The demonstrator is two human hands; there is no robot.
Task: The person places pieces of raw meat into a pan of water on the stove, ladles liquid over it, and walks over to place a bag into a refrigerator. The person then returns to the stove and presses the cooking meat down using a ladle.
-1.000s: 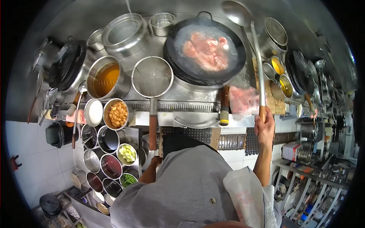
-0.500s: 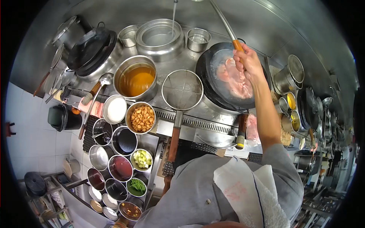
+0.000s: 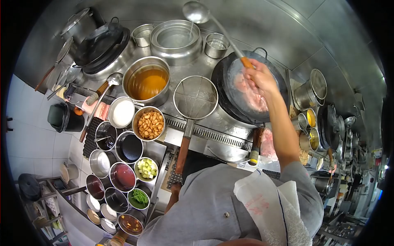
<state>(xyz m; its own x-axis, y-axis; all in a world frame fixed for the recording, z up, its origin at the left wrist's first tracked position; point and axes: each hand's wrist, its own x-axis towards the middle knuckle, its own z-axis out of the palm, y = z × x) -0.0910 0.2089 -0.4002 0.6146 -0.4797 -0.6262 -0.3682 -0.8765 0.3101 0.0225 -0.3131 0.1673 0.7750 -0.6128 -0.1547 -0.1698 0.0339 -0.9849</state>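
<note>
My right hand (image 3: 259, 77) is closed around the wooden handle of a long ladle (image 3: 196, 12). The ladle's bowl is up at the back, over the wide steel pot (image 3: 175, 39), where a thin stream of water falls. Beneath my right forearm sits a black wok (image 3: 230, 98) with pink meat (image 3: 254, 99) in cloudy liquid. My left hand (image 3: 175, 188) hangs low beside my body, near the wooden handle of a round strainer (image 3: 195, 97); its fingers are too hidden to read.
A pot of brown oil (image 3: 147, 82) stands left of the strainer. Tins of nuts (image 3: 150, 125), white powder (image 3: 122, 112), cut green vegetables (image 3: 146, 168) and sauces fill the left side. A brush (image 3: 255, 149) and bagged meat (image 3: 269, 143) lie near the front edge.
The ladle has swung from the right, across the wok, to the back over the steel pot. My right hand has moved up and forward with it. The view has turned and shifted.
</note>
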